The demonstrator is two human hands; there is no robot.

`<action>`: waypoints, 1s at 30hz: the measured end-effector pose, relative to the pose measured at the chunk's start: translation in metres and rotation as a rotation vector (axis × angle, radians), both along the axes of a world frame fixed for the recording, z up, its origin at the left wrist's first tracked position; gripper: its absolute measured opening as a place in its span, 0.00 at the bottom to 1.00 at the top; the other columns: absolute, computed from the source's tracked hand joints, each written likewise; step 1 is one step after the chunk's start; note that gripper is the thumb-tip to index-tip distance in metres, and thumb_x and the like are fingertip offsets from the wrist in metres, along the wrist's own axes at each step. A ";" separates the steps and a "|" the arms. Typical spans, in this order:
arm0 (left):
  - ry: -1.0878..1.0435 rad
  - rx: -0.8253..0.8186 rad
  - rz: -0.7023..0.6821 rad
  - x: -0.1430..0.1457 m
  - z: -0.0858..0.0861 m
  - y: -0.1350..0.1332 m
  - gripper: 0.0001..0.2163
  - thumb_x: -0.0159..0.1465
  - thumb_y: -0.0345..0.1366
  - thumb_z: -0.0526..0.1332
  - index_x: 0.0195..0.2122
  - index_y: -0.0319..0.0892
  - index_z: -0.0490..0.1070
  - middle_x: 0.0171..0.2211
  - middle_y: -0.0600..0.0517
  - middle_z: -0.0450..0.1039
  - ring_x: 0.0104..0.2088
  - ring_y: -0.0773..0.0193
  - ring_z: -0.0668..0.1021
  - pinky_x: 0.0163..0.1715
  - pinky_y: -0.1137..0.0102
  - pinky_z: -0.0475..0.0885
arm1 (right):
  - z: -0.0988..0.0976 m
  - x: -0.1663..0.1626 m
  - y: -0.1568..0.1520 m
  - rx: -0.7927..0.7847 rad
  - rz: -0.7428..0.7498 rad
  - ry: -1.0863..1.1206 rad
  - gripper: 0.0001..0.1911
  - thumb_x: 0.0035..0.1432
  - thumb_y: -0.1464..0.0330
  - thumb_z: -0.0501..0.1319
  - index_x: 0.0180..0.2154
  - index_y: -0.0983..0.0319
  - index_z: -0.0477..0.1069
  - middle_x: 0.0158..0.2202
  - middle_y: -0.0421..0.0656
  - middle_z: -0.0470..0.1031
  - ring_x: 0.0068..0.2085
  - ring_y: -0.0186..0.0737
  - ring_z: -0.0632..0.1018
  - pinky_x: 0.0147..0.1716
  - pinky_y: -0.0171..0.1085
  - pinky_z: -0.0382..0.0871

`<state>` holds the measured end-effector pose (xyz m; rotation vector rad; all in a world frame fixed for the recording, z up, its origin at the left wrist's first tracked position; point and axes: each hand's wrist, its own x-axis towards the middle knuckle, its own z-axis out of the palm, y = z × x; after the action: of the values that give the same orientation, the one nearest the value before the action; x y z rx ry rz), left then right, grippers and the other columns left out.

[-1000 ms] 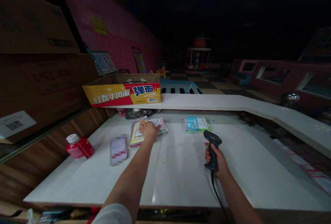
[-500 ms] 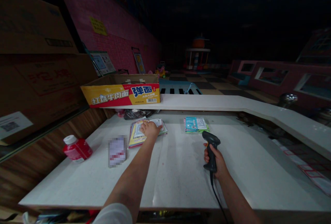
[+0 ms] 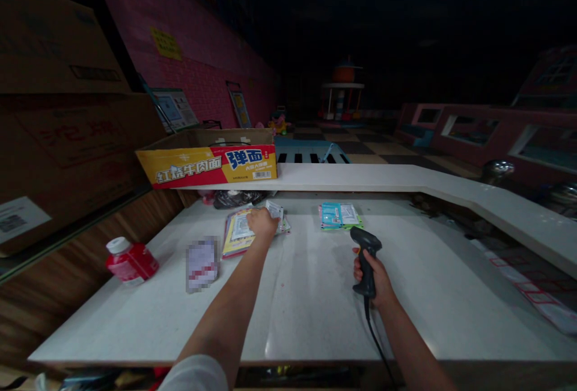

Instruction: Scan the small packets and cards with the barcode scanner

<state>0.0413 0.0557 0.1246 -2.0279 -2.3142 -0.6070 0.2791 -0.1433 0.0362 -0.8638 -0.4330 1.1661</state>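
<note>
My left hand (image 3: 262,222) is over a pile of flat, colourful packets (image 3: 237,236) at the back left of the counter. Its fingers are closed on a silvery-white packet (image 3: 276,210), whose edge stands up beside the thumb; the fingertips are partly hidden. In my right hand (image 3: 376,277) is a black barcode scanner (image 3: 367,263), held upright by its handle, its cord hanging down over the counter's front edge. Beyond the scanner lies a second small pile of blue and green packets (image 3: 340,216), touched by neither hand.
On the white counter (image 3: 311,307), a red bottle with a white cap (image 3: 131,260) and a blurred-out flat item (image 3: 202,263) lie left. A yellow-red carton (image 3: 210,162) sits on the raised ledge (image 3: 342,178). Large cardboard boxes (image 3: 76,162) are stacked at the left.
My left hand has closed more, and the edge of a silvery-white packet now rises beside it. The right hand keeps the scanner in nearly the same place. The view has shifted slightly.
</note>
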 end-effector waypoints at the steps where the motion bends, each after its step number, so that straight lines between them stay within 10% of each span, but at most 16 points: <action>1: -0.005 -0.016 -0.039 0.000 0.003 -0.001 0.18 0.57 0.43 0.65 0.43 0.35 0.72 0.47 0.35 0.72 0.50 0.45 0.73 0.46 0.61 0.67 | -0.001 0.001 0.000 0.003 -0.001 -0.001 0.22 0.46 0.55 0.71 0.38 0.63 0.73 0.20 0.36 0.69 0.17 0.29 0.67 0.13 0.28 0.61; 6: -0.287 -0.009 -0.176 0.005 -0.002 -0.014 0.11 0.63 0.38 0.60 0.45 0.41 0.68 0.42 0.43 0.75 0.42 0.54 0.79 0.38 0.66 0.71 | -0.005 0.003 0.001 -0.009 0.006 0.010 0.23 0.46 0.55 0.71 0.39 0.64 0.73 0.20 0.36 0.70 0.17 0.28 0.67 0.14 0.27 0.62; 15: -1.246 -0.269 -0.636 0.010 -0.092 -0.047 0.28 0.48 0.42 0.72 0.47 0.38 0.67 0.38 0.48 0.75 0.30 0.63 0.77 0.21 0.72 0.73 | -0.005 0.002 -0.001 -0.024 0.005 -0.013 0.23 0.46 0.55 0.71 0.39 0.63 0.72 0.20 0.35 0.70 0.17 0.28 0.68 0.14 0.27 0.62; 23: -1.290 -0.239 -0.762 0.006 -0.096 -0.048 0.24 0.51 0.52 0.69 0.38 0.35 0.74 0.19 0.56 0.68 0.15 0.74 0.64 0.14 0.77 0.58 | 0.007 -0.008 -0.006 -0.129 0.098 -0.172 0.26 0.44 0.53 0.71 0.39 0.63 0.70 0.19 0.35 0.69 0.16 0.28 0.67 0.13 0.27 0.60; 30: -1.462 -0.295 -0.627 0.008 -0.102 -0.048 0.30 0.44 0.53 0.72 0.41 0.35 0.74 0.22 0.55 0.71 0.19 0.71 0.69 0.19 0.75 0.64 | 0.037 -0.029 -0.033 -0.179 0.411 -0.692 0.26 0.48 0.50 0.67 0.40 0.61 0.66 0.18 0.32 0.68 0.13 0.31 0.67 0.11 0.30 0.60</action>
<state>0.0495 0.0081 0.0221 -3.0097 -2.0274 -2.6263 0.2504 -0.1758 0.0734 -1.3804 -1.1234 1.2676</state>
